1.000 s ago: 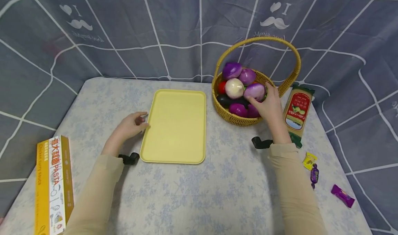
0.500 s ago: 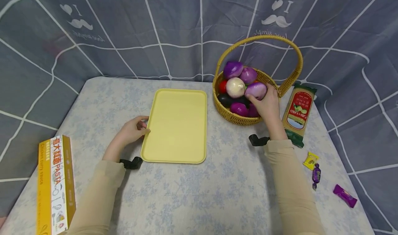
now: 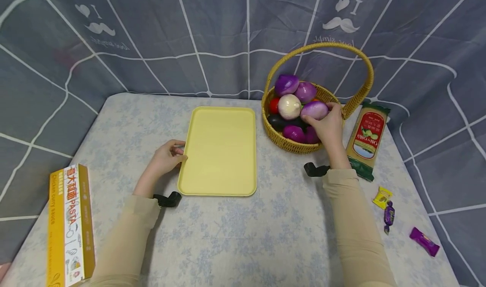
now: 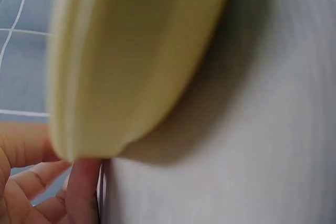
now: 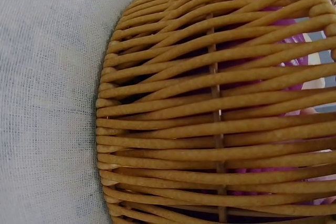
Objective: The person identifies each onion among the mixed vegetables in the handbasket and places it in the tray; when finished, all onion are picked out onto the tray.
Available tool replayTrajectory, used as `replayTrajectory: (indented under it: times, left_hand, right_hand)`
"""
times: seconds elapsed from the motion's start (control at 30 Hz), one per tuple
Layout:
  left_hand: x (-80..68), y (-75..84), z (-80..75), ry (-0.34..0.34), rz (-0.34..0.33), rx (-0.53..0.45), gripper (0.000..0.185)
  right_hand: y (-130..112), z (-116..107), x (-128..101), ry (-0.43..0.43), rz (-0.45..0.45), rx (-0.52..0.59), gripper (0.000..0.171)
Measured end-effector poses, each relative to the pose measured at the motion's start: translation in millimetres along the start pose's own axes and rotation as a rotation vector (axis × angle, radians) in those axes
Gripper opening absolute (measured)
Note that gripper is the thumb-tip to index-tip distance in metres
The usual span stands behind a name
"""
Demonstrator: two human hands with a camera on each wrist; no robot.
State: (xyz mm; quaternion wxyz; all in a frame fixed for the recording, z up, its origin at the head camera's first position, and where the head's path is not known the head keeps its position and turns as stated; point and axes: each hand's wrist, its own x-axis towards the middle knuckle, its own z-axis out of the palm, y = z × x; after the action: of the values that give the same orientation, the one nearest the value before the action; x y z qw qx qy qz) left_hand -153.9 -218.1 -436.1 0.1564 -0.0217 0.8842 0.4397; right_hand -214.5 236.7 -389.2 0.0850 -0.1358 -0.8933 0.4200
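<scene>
Nearest the person, an upright yellow pasta box (image 3: 70, 226) stands well out beyond the left forearm, toward the table's near left corner, and three wrapped candies (image 3: 389, 213) lie scattered outside the right forearm on the floral tablecloth (image 3: 243, 236). The left hand (image 3: 167, 157) rests at the left long edge of the yellow tray (image 3: 220, 150), its fingers (image 4: 84, 187) curled against the rim; the left wrist view shows a fingertip touching the tray's underside edge, though whether the hand truly grips the tray or only rests on it cannot be told. The tray lies flat between the two hands. Farther on, the right hand (image 3: 328, 124) reaches over the near rim of the wicker basket (image 3: 288, 145) and curls round a pale purple onion (image 3: 314, 109) on top of the pile, grasping it. Just left of that hand in the basket sit a white onion (image 3: 289, 106), two darker purple onions behind it, a red piece and a dark piece lower down. Just outside the right hand lies a pasta packet (image 3: 367, 139) with a red label, touching or nearly touching the basket. Behind everything hangs a grey checked cloth (image 3: 171, 33).
</scene>
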Motion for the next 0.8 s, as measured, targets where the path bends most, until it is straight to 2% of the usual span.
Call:
replayTrajectory:
  times: [0.2,0.33,0.53,0.67,0.8]
  left_hand:
    - [5.7,4.6,6.7,0.019,-0.017,-0.041,0.053]
    - [8.4,5.6,8.7,0.022,-0.035,-0.052,0.053]
    - [11.5,4.7,9.8,0.017,-0.052,-0.06,0.052]
    - [11.7,4.6,10.4,0.011,-0.05,-0.071,0.052]
    - [11.2,5.0,9.5,0.011,-0.043,-0.072,0.053]
  right_hand:
    - [2.3,-0.4,1.1,0.029,0.005,0.006,0.086]
    - [2.8,-1.0,1.7,0.051,-0.018,-0.015,0.078]
    - [2.9,-1.9,3.7,0.005,-0.059,-0.099,0.07]
    - [2.1,0.1,4.9,-0.019,-0.037,-0.061,0.073]
    - [0.7,2.2,5.4,0.0,-0.026,-0.041,0.072]
